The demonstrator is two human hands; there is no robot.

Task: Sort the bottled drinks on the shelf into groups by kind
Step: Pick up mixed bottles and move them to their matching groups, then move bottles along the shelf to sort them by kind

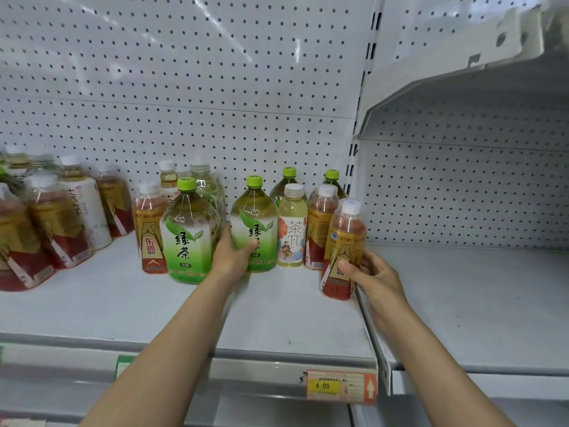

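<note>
My left hand (232, 255) grips a large green-capped green tea bottle (254, 215) standing mid-shelf. Another green tea bottle (186, 235) stands just left of it. My right hand (374, 272) holds an orange energy drink bottle (343, 251) with a white cap, tilted, near the shelf's right end. A pale citrus tea bottle (291, 229) and another orange energy drink (320, 226) stand between my hands. Two more green-capped bottles (332, 178) stand behind them.
At the left stands a blurred cluster of orange energy drinks (49, 223) and a white-labelled tea bottle (87, 208). More bottles stand behind the left green tea. A white pegboard backs the shelf (277, 318). A neighbouring shelf (477, 303) lies right. A price tag (340, 386) hangs below.
</note>
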